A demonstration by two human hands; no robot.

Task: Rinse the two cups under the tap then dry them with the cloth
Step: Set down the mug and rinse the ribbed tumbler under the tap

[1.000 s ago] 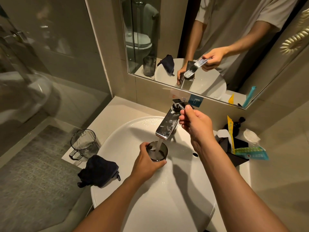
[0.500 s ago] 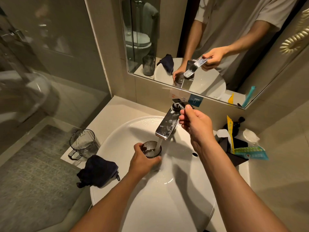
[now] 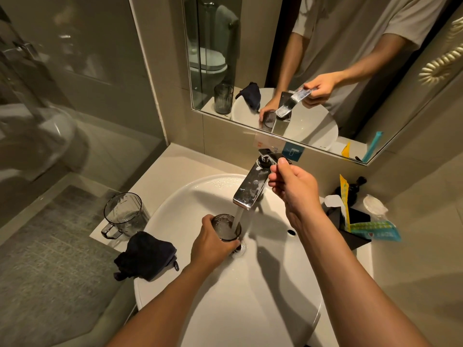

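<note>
My left hand (image 3: 211, 242) grips a small dark glass cup (image 3: 226, 227) upright over the drain of the white sink (image 3: 263, 296). Water streams from the chrome tap (image 3: 250, 189) into this cup. My right hand (image 3: 292, 186) is closed on the tap's lever at the top of the tap. A second, clear cup with a handle (image 3: 124, 215) stands on the counter to the left of the sink. A dark cloth (image 3: 145, 256) lies crumpled on the sink's left rim, just in front of that cup.
A mirror (image 3: 325, 58) hangs behind the tap. Right of the sink lie several toiletry packets (image 3: 370, 230) and a black tray (image 3: 350, 221). A glass shower wall (image 3: 62, 96) and grey floor lie to the left.
My left hand shifted the cup left and back, then returned it under the stream, where it now sits upright above the drain. My right hand has stayed on the lever.
</note>
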